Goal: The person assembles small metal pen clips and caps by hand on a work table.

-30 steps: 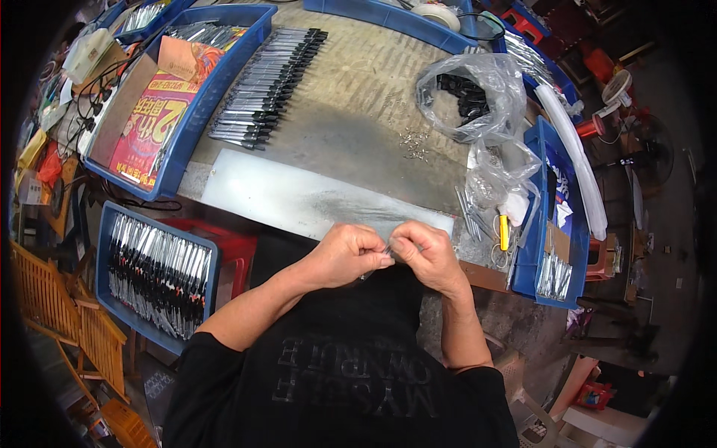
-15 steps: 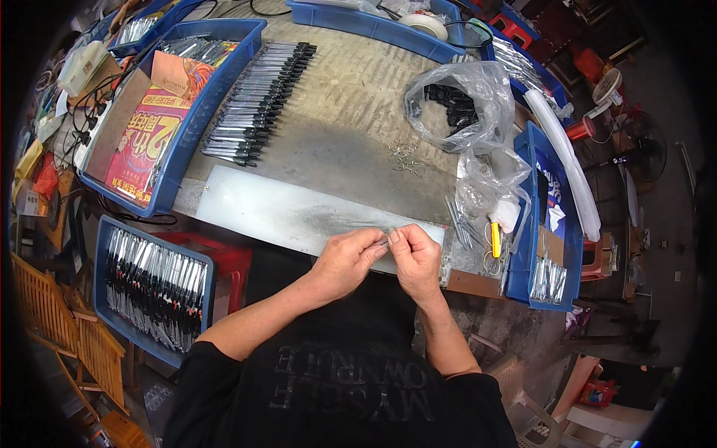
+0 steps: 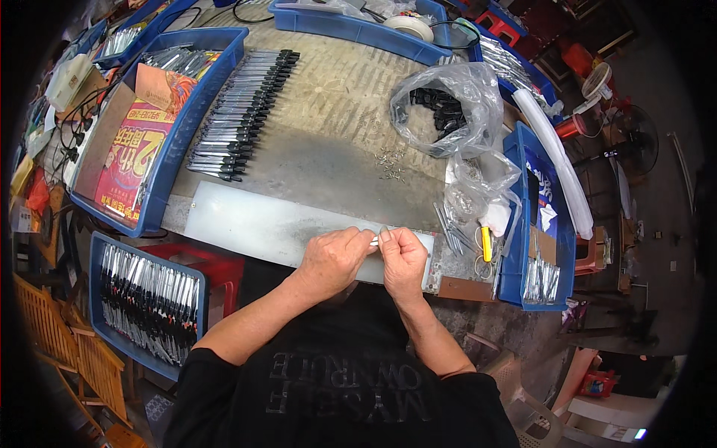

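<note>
Over the white board (image 3: 246, 220) at the table's near edge, my left hand (image 3: 329, 258) and my right hand (image 3: 404, 261) meet, both with fingers pinched. Between their fingertips a small, thin, pale piece (image 3: 375, 241) shows; most of it is hidden, so I cannot tell its kind. Beyond the board, small loose metal bits (image 3: 390, 162) lie on the tabletop. A clear plastic bag (image 3: 484, 89) with black parts (image 3: 439, 112) inside sits at the far right. To the left runs a row of slim, silver-grey pieces with black ends (image 3: 237, 112).
Thin metal rods (image 3: 452, 228) and a yellow-handled tool (image 3: 487, 245) lie right of my hands. Blue trays stand at the left (image 3: 160, 187), far edge (image 3: 351, 28) and right (image 3: 515, 280). Another blue tray (image 3: 203, 299) of slim pieces sits lower left, beside a red stool (image 3: 230, 280).
The whole view has shifted slightly, so the table's things appear a little farther left. My hands stay together, and a pale bit of the piece now shows between the fingertips.
</note>
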{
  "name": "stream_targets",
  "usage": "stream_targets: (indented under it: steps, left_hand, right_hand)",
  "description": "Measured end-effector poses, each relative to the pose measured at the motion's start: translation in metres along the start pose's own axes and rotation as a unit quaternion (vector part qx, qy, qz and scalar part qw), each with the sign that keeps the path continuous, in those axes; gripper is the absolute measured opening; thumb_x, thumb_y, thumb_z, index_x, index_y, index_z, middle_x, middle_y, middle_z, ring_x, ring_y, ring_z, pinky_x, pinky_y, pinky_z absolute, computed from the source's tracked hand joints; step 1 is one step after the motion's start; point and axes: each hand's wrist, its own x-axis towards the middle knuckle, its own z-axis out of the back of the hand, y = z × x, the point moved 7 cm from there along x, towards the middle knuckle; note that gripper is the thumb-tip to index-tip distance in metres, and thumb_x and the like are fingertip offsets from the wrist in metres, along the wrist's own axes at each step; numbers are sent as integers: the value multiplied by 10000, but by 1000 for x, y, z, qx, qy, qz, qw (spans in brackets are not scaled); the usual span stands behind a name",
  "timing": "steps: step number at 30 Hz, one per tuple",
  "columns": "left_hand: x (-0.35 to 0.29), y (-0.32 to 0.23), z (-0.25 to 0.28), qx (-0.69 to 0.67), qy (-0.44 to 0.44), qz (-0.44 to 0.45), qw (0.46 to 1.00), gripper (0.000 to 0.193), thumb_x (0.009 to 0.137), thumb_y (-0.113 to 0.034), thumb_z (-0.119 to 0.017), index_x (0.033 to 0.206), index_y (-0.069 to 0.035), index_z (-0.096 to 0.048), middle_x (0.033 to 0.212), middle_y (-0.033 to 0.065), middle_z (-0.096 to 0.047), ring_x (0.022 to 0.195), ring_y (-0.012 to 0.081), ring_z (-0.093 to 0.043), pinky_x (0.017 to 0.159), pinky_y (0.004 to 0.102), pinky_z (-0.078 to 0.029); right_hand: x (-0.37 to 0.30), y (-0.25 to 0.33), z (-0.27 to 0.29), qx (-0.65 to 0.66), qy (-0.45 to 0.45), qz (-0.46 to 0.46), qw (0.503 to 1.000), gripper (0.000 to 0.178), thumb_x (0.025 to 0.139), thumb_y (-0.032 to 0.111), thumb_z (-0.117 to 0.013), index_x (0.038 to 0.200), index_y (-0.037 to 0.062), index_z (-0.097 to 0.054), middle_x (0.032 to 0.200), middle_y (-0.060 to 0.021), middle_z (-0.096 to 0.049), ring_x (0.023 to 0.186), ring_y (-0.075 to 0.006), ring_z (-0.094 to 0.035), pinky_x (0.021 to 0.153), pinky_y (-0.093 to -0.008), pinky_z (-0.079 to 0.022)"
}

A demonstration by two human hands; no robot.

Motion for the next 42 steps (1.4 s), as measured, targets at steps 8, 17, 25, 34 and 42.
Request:
stream_targets:
  steps: [8, 17, 25, 34, 42]
  left_hand:
    - [9, 20, 1, 24, 8, -14, 1000, 129, 765, -127, -588, 709, -64, -490, 579, 55, -481, 512, 216, -544, 446, 324, -432]
    - [6, 40, -4, 103, 30, -5, 994, 120, 761, -139, -595, 768, -52, -513, 577, 55, -474, 512, 211, -543, 445, 324, -439]
    - [8, 42, -4, 78, 44, 1, 996, 126, 759, -140, -600, 781, -56, -507, 587, 56, -474, 503, 210, -532, 440, 323, -431]
    - [11, 41, -1, 52, 34, 10, 998, 134, 730, -98, -630, 736, -58, -503, 564, 60, -446, 504, 219, -514, 449, 333, -415]
    - [7, 40, -2, 65, 24, -6, 998, 127, 776, -147, -585, 752, -58, -498, 590, 59, -480, 520, 216, -538, 455, 323, -439]
  right_hand:
    - [30, 2, 0, -97, 105, -20, 989, 259, 870, 190, -550, 686, 9, -522, 562, 10, -456, 553, -48, -370, 471, -235, -329]
    - [204, 60, 64, -528, 36, 232, 816, 140, 781, 118, -527, 846, 33, -617, 806, -158, -601, 806, -322, -575, 713, -382, -452]
    - [246, 14, 51, -777, 229, 110, 576, 247, 740, 21, -510, 955, 78, -616, 1043, -117, -568, 895, -317, -581, 760, -440, -463]
    - [245, -1, 40, -681, 247, 117, 679, 222, 700, 30, -508, 907, -23, -569, 931, -230, -568, 870, -374, -570, 777, -411, -457]
    - [240, -1, 45, -620, 208, 168, 738, 175, 723, 58, -517, 880, -4, -560, 845, -223, -580, 871, -368, -560, 771, -414, -442]
